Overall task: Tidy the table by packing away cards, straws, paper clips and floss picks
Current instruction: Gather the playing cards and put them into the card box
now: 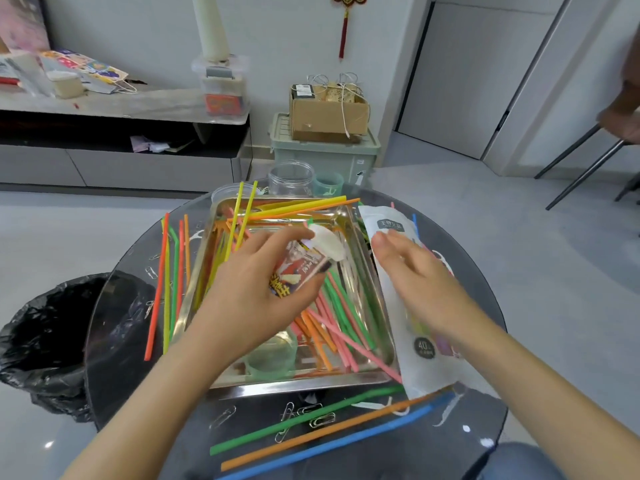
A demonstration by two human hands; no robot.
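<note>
My left hand (256, 285) grips a small stack of printed cards (301, 268) above the metal tray (367, 258). My right hand (412, 275) hovers with straight fingers over a white straw bag (388, 223) lying along the tray's right side. Coloured straws (343, 317) fill the tray, and more lie on the glass table at the left (166, 282) and front (311, 424). Paper clips (322, 419) and white floss picks (446, 414) are scattered near the front edge.
A clear jar (291, 178) and a green cup (327, 187) stand behind the tray; another green cup (273, 355) sits inside it. A black-lined bin (45, 337) is left of the round table (117, 382). A person's arm (623, 112) shows at far right.
</note>
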